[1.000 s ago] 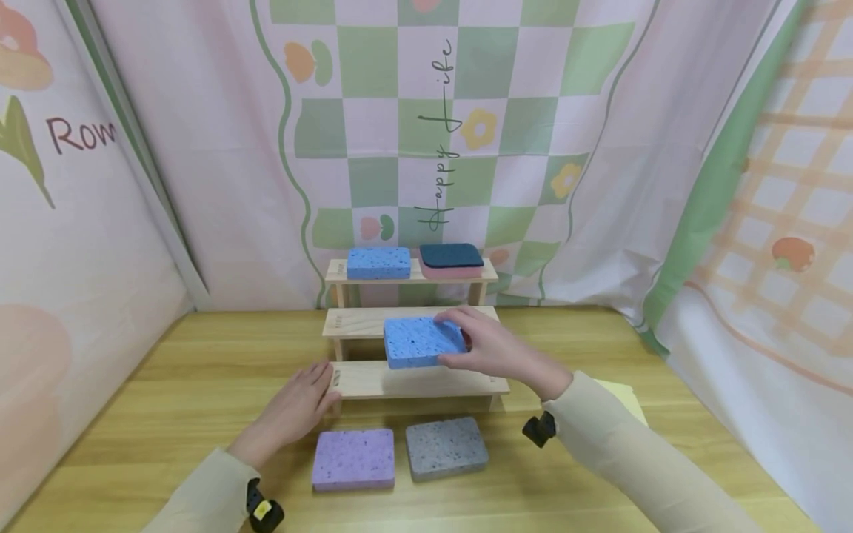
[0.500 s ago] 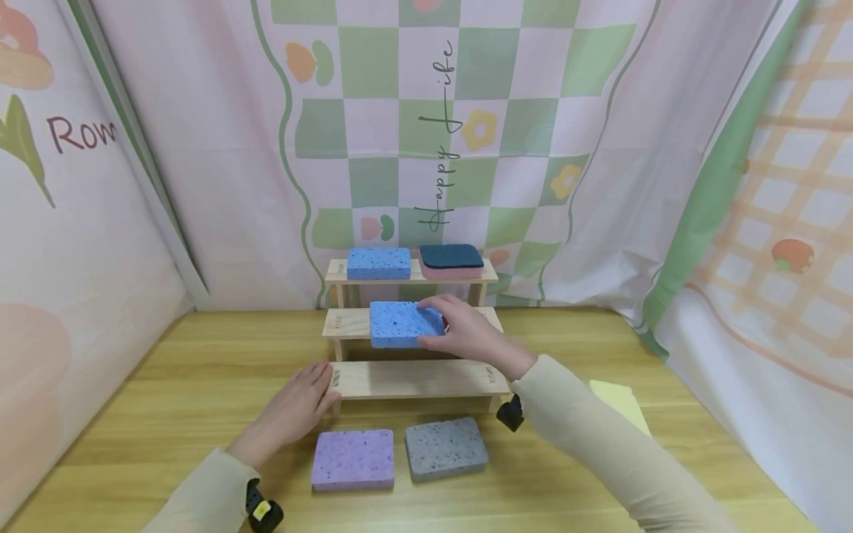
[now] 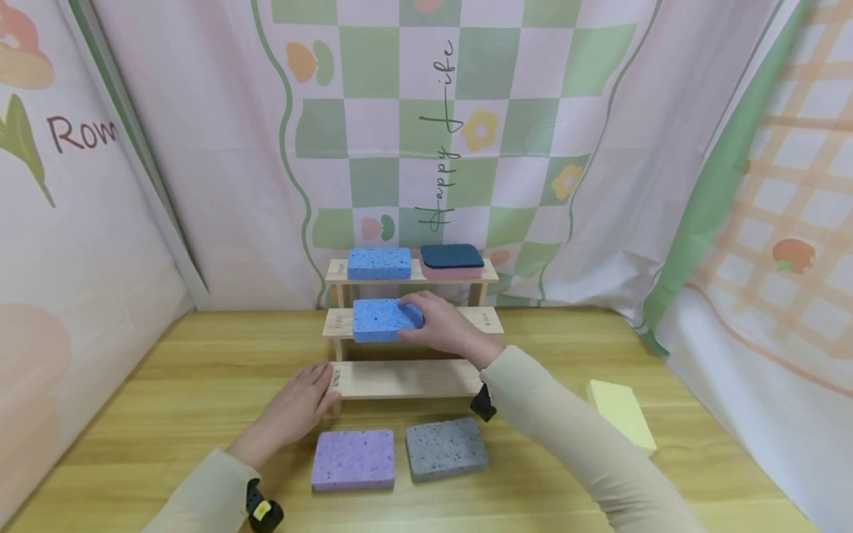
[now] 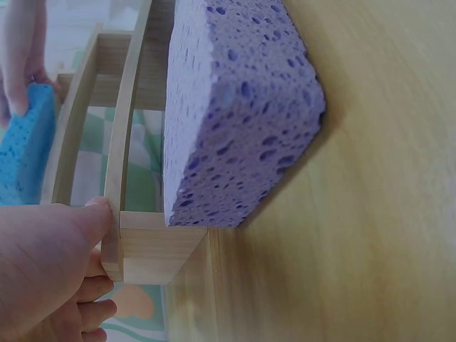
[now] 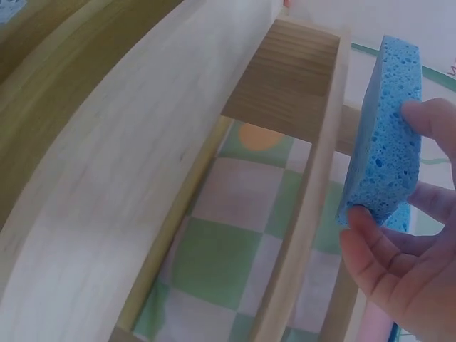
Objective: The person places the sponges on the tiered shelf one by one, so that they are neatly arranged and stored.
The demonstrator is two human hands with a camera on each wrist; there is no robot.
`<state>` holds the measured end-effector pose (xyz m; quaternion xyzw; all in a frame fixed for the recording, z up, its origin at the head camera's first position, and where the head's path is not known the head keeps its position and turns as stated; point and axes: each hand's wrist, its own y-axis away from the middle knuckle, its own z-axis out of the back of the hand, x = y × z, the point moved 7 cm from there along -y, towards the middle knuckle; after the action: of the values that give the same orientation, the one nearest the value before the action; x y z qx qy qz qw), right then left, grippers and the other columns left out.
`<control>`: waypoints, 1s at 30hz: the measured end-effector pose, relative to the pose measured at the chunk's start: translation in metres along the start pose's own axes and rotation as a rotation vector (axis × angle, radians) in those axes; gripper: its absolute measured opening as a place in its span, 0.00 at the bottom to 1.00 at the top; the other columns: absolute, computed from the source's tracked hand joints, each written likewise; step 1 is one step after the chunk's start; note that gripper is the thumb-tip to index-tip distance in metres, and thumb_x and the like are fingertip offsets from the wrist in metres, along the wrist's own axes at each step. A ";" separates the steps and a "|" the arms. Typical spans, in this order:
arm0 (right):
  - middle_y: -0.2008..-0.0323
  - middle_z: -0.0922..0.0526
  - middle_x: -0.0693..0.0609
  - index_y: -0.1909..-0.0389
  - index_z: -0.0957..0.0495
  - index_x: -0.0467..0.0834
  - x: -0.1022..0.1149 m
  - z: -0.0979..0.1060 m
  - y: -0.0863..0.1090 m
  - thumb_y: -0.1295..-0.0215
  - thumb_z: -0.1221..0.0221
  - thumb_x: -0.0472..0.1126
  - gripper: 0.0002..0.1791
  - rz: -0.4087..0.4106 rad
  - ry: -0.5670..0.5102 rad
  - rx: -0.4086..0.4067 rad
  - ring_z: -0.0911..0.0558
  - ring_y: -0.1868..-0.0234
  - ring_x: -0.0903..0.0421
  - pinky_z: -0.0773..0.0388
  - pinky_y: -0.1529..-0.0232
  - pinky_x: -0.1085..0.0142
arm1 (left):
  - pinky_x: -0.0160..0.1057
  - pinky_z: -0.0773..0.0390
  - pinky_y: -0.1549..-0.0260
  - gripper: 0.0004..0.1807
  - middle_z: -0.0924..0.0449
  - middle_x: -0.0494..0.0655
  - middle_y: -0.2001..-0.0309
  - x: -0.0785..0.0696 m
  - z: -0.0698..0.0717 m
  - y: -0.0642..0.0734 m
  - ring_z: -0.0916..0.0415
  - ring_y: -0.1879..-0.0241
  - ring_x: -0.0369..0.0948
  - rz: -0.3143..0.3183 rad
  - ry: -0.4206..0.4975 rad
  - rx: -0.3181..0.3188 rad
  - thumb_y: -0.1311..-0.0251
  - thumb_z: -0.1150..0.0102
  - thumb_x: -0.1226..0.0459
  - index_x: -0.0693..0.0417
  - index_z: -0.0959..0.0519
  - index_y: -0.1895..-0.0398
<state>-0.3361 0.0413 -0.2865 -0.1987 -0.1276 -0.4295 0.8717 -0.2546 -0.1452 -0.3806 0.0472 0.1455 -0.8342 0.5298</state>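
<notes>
My right hand [image 3: 443, 323] grips a blue speckled sponge [image 3: 380, 320] by its right end, thumb at the front edge and fingers at the back. In the head view this sponge overlaps the left part of the wooden stand's middle tier [image 3: 483, 320]. The right wrist view shows the blue sponge [image 5: 388, 128] between thumb and fingers, close to the plank. With my left hand [image 3: 300, 400] I hold the left end of the bottom tier [image 3: 406, 379]; in the left wrist view the thumb [image 4: 96, 217] lies against the plank and the fingers curl at its end.
The top tier bears another blue sponge [image 3: 378, 263] and a pink sponge with a dark scouring top [image 3: 452, 259]. In front of the stand lie a purple sponge [image 3: 353, 459] and a grey one [image 3: 446, 448]. A yellow sponge [image 3: 621, 414] lies on the right, beyond the right sleeve.
My right hand has carried the blue sponge left and back, from above the bottom tier to the left part of the middle tier. The left hand has stayed in place.
</notes>
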 end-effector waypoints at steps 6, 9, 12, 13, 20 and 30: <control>0.44 0.29 0.47 0.44 0.28 0.44 -0.003 -0.006 -0.007 0.43 0.37 0.52 0.28 -0.041 0.008 -0.007 0.28 0.47 0.52 0.27 0.49 0.59 | 0.56 0.47 0.39 0.30 0.44 0.68 0.36 0.000 0.001 0.000 0.46 0.37 0.60 -0.006 0.000 -0.006 0.31 0.56 0.57 0.75 0.41 0.38; 0.44 0.29 0.46 0.43 0.29 0.44 -0.005 -0.008 -0.010 0.44 0.37 0.52 0.29 -0.055 0.004 -0.007 0.28 0.46 0.51 0.27 0.49 0.58 | 0.56 0.47 0.38 0.30 0.44 0.68 0.36 -0.001 0.000 -0.001 0.46 0.37 0.60 -0.011 0.003 -0.008 0.31 0.56 0.57 0.75 0.41 0.38; 0.44 0.29 0.46 0.44 0.29 0.43 -0.006 -0.010 -0.012 0.43 0.37 0.51 0.29 -0.063 0.001 -0.003 0.28 0.46 0.51 0.28 0.48 0.58 | 0.55 0.47 0.39 0.30 0.43 0.68 0.36 -0.001 0.000 -0.002 0.46 0.37 0.60 -0.017 0.001 -0.010 0.31 0.55 0.57 0.75 0.40 0.38; 0.44 0.29 0.46 0.44 0.29 0.43 -0.006 -0.011 -0.012 0.43 0.37 0.51 0.29 -0.065 0.001 -0.002 0.28 0.46 0.51 0.28 0.48 0.58 | 0.55 0.46 0.39 0.29 0.43 0.68 0.37 -0.002 0.000 -0.002 0.46 0.37 0.60 -0.019 0.000 -0.010 0.31 0.55 0.57 0.75 0.40 0.38; 0.44 0.28 0.45 0.43 0.29 0.42 -0.008 -0.014 -0.017 0.42 0.38 0.52 0.29 -0.092 0.014 0.006 0.29 0.44 0.50 0.30 0.46 0.57 | 0.56 0.46 0.39 0.29 0.42 0.69 0.37 -0.002 0.000 -0.002 0.45 0.38 0.60 -0.025 -0.001 -0.023 0.32 0.55 0.58 0.76 0.39 0.39; 0.42 0.29 0.45 0.41 0.30 0.42 -0.008 -0.016 -0.018 0.41 0.39 0.53 0.30 -0.107 0.024 0.024 0.30 0.43 0.50 0.31 0.45 0.57 | 0.56 0.45 0.39 0.29 0.42 0.69 0.37 -0.001 0.000 -0.001 0.45 0.38 0.61 -0.027 -0.005 -0.023 0.31 0.55 0.58 0.76 0.40 0.39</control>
<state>-0.3546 0.0292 -0.2992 -0.1760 -0.1327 -0.4763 0.8512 -0.2556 -0.1440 -0.3807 0.0370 0.1546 -0.8397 0.5193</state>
